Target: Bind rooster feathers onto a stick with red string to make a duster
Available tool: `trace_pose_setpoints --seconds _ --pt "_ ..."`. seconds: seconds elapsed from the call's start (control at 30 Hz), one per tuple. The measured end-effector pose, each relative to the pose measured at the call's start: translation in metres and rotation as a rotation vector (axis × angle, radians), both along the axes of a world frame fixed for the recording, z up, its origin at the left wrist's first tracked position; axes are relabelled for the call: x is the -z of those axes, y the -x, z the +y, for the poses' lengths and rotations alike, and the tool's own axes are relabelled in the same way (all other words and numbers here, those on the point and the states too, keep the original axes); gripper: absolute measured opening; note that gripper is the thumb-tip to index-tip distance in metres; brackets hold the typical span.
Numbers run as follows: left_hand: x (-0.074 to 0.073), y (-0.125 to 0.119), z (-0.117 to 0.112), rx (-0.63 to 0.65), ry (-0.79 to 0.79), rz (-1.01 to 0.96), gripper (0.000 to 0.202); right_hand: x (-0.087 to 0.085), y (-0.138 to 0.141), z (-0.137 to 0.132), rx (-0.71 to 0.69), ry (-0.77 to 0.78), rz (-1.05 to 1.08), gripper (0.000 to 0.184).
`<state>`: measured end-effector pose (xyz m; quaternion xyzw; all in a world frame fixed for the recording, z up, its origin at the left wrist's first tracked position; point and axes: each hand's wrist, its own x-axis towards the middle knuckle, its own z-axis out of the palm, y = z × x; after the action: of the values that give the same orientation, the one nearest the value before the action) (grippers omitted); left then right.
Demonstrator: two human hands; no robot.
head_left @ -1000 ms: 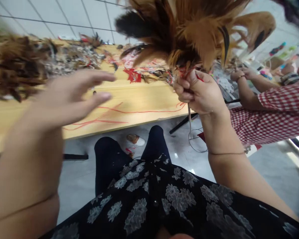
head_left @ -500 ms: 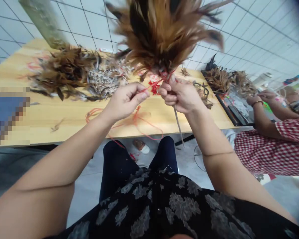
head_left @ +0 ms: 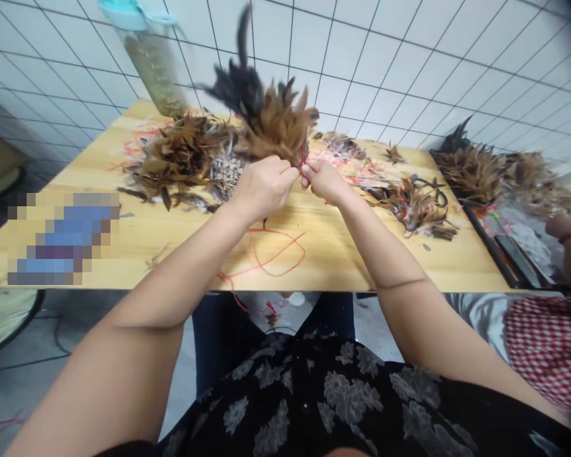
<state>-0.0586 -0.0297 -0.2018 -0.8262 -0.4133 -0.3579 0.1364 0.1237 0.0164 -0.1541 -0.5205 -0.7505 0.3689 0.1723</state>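
Note:
A feather duster [head_left: 276, 120], brown with long black feathers at its upper left, leans left above the table. My left hand [head_left: 269, 187] is closed round its base, and a short dark tip, perhaps its stick, shows below the fist. Close beside it, my right hand [head_left: 326, 182] pinches red string [head_left: 303, 154] at the foot of the feathers. The fingertips of both hands almost meet. More red string [head_left: 278, 254] lies looped on the wooden table [head_left: 333, 254] in front of my hands.
Brown feather heaps [head_left: 181, 155] lie at left, near a bottle [head_left: 152, 70] against the tiled wall. A feather bunch [head_left: 416, 209] lies at right. Further right is a black tray [head_left: 492, 251] with feathers behind it, and a co-worker's hand [head_left: 564, 225]. A pixelated patch covers something at left.
The duster has come down and tipped left. My left hand has moved from the string to its base; my right hand has gone from the duster to the string. The view has shifted.

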Motion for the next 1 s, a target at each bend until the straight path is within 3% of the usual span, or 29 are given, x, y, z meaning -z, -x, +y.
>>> trace_pose_setpoints --seconds 0.1,0.2,0.33,0.53,0.6,0.73,0.87,1.0 --pt "-0.004 -0.002 0.003 0.030 -0.010 0.042 0.026 0.007 -0.015 -0.011 -0.094 -0.301 -0.506 0.031" --pt "0.002 -0.010 0.001 0.030 -0.047 0.028 0.030 0.008 -0.029 -0.033 -0.098 -0.462 -0.747 0.037" --pt "0.012 -0.014 -0.004 0.037 0.011 -0.086 0.028 0.013 -0.038 -0.048 -0.084 -0.552 -0.844 0.049" --pt "0.010 -0.003 -0.011 0.102 0.235 -0.200 0.021 0.049 -0.068 -0.033 -0.069 -0.679 -0.736 0.046" --pt "0.001 -0.002 -0.017 0.088 0.308 -0.200 0.019 0.053 -0.075 -0.022 -0.003 -0.717 -0.701 0.046" --pt "-0.028 -0.010 -0.030 -0.003 0.438 -0.145 0.015 0.038 -0.051 -0.004 -0.249 -0.711 -0.477 0.033" --pt "-0.067 -0.018 -0.040 -0.134 0.451 0.121 0.022 0.020 -0.018 -0.014 -0.403 -0.752 -0.389 0.031" --pt "-0.099 -0.016 -0.046 -0.335 0.438 0.296 0.034 0.018 -0.033 -0.031 -0.373 -0.782 -0.415 0.030"
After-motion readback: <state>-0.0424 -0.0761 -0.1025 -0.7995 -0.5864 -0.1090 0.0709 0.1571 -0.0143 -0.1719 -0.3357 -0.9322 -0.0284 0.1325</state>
